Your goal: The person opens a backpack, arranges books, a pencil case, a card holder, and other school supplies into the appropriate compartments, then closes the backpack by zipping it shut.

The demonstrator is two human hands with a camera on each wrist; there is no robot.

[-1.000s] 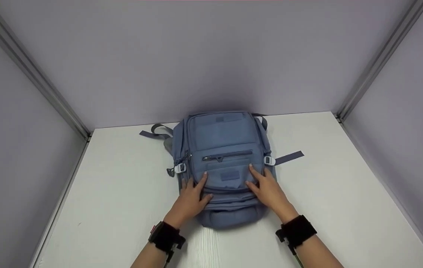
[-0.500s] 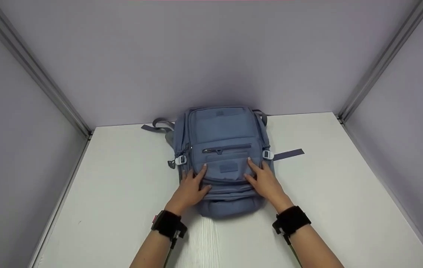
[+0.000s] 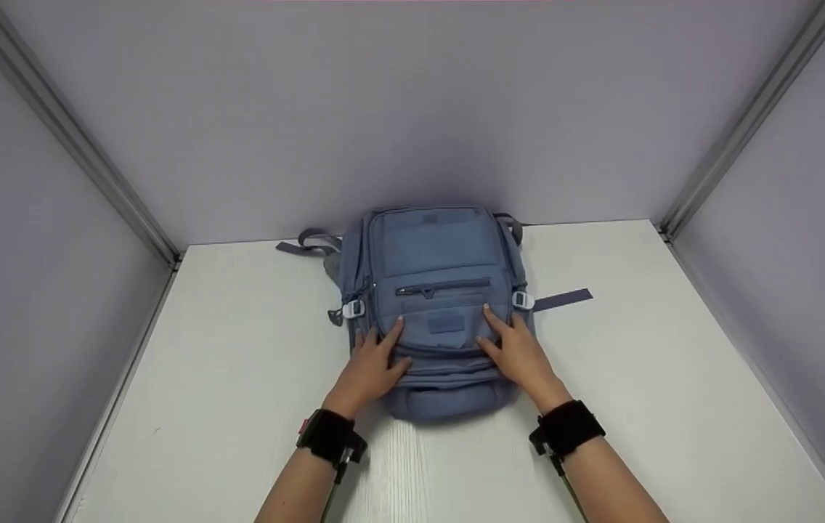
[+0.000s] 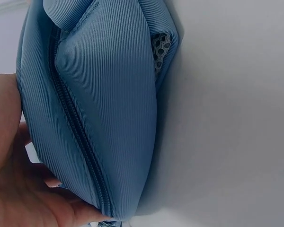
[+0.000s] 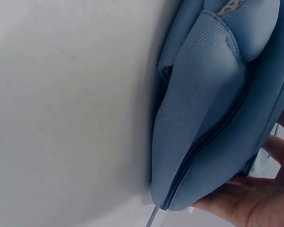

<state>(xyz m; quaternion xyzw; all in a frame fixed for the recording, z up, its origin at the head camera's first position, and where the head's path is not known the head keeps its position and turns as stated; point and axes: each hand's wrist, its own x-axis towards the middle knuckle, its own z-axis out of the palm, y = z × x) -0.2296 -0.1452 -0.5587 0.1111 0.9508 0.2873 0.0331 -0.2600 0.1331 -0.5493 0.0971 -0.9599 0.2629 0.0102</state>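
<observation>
A blue backpack (image 3: 438,247) lies front side up on the white table. My left hand (image 3: 369,367) rests on its lower left edge, index finger and thumb spread over the front and the other fingers at the side. On the lower right edge my right hand (image 3: 523,356) lies much the same way, fingers spread. Zipped side panels of the backpack show close up in the left wrist view, beside my left hand (image 4: 33,184), and in the right wrist view, beside my right hand (image 5: 260,189). Both palms face the fabric.
The white table (image 3: 238,349) meets a grey back wall (image 3: 412,109) just behind the backpack's top. Straps stick out either side: a looped strap (image 3: 303,248) at left and a flat strap (image 3: 563,299) at right. White buckles (image 3: 523,300) sit on both flanks.
The backpack has slid slightly away toward the back wall, with both hands moving along on it. Over the last half second hardly anything has shifted.
</observation>
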